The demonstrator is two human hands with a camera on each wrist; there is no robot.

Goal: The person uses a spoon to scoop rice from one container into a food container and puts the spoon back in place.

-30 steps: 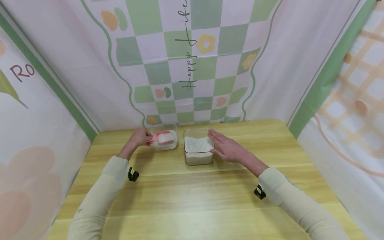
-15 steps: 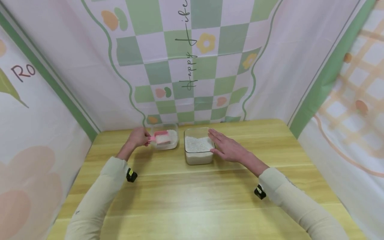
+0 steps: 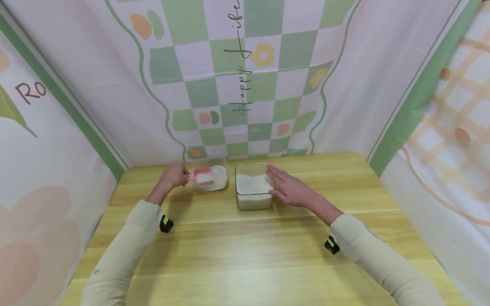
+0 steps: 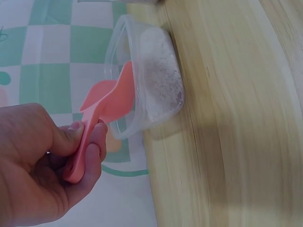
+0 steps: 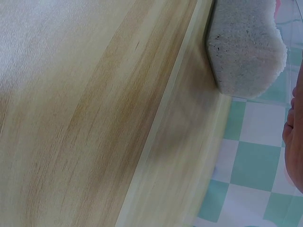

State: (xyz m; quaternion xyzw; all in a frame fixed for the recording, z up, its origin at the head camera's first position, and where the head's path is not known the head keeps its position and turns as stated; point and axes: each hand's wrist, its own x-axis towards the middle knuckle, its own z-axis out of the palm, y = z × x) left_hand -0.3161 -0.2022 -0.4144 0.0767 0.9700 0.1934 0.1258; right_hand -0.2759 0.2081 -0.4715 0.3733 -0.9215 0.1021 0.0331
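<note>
Pink, pinched by its handle (image 4: 77,165) in my left hand (image 3: 173,175), the scoop (image 3: 204,175) hangs over the tub (image 3: 219,187) left of frame centre, my straight-fingered right hand (image 3: 292,189) touching the container (image 3: 254,203), perhaps steadying it.

I look forward and down from the head, above the table (image 3: 249,250); my wrist views, turned sideways and nearer, both share its far edge and the checkered curtain (image 3: 264,89) beyond.
</note>
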